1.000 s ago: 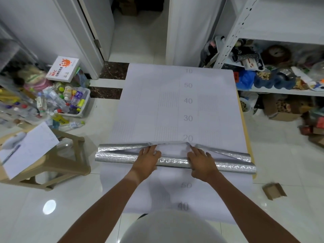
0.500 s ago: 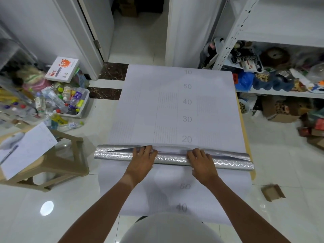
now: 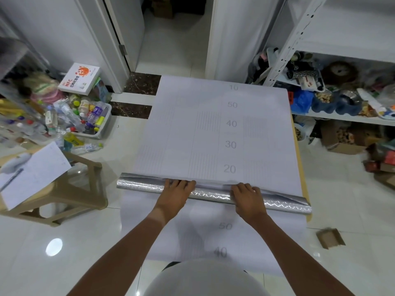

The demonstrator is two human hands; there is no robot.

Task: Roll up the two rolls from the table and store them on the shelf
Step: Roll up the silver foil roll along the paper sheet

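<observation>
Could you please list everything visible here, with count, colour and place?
silver roll: one, shiny silver, partly rolled across the sheet's near part
white sheet: one, pale with grey numbers, spread over the table
table: one, tan edge showing at the sheet's right side
stool: one, beige, left of the table
paper: one, white, on the stool
bin of bottles: one, grey, on the floor far left
shelf: one, white, right, cluttered
cardboard piece: one, brown, on the floor right
left hand: one, on the roll
right hand: one, on the roll
</observation>
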